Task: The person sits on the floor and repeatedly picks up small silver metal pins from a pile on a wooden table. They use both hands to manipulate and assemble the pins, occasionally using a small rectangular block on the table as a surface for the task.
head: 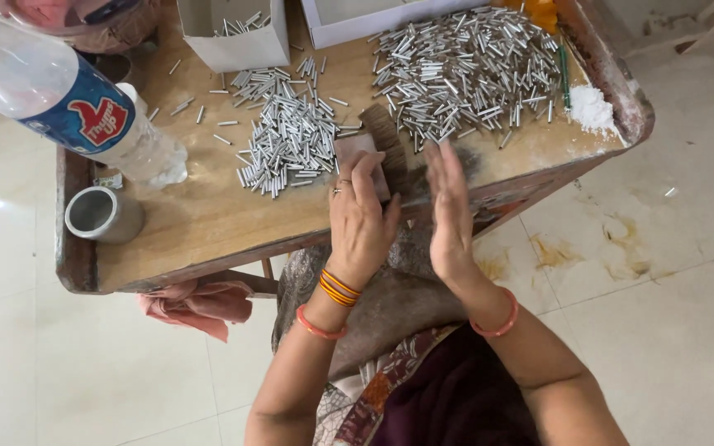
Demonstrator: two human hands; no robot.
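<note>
My left hand (361,219) grips a small flat brown block (355,149) at the near edge of a wooden work table (208,223). My right hand (449,206) is held flat and upright beside it, fingers together, blurred, with nothing in it. Between the hands lies a dark brown strip (386,136) on the table. One pile of short silver metal tubes (287,136) lies just beyond the left hand. A bigger pile of the same tubes (468,74) lies beyond the right hand.
A clear plastic bottle with a blue label (68,95) lies at the table's left. A short metal cup (102,215) lies on its side near it. Two white boxes (237,33) stand at the back. White powder (592,107) sits at the right rim. A pink cloth (200,301) hangs under the table.
</note>
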